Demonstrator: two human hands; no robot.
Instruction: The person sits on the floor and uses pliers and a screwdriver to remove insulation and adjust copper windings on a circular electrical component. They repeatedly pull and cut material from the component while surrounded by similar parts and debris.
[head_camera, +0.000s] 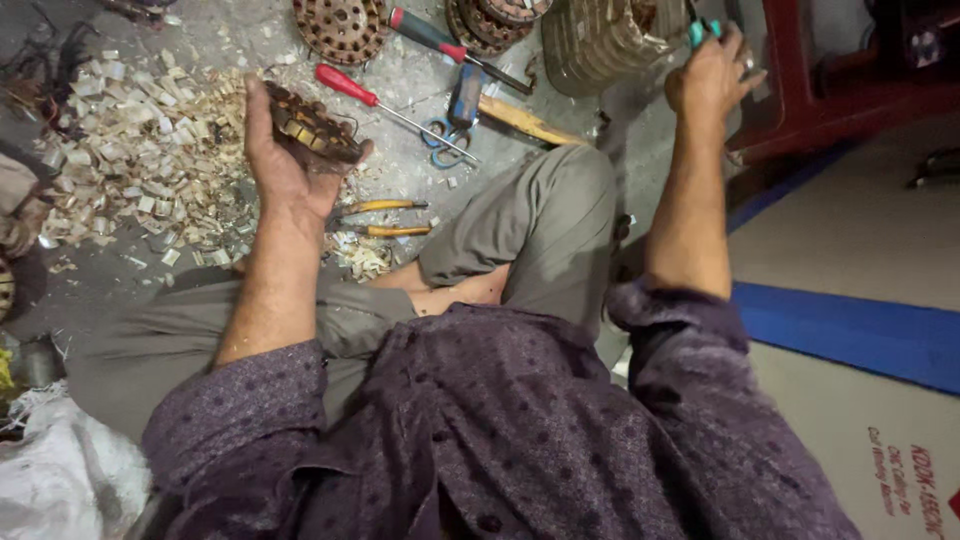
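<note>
1. We note a flat pale sheet or board (880, 470) at lower right on the floor, bearing slanted red print near its corner.
2. A white plastic bag (60, 480) lies crumpled at lower left.
3. We see no screens.

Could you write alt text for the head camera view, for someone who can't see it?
Seen from above, a person seated on a workshop floor grips a round slotted metal core in the left hand and a teal-handled tool in the raised right hand. Red-handled screwdrivers, yellow-handled pliers and a heap of pale paper scraps lie around.
</note>
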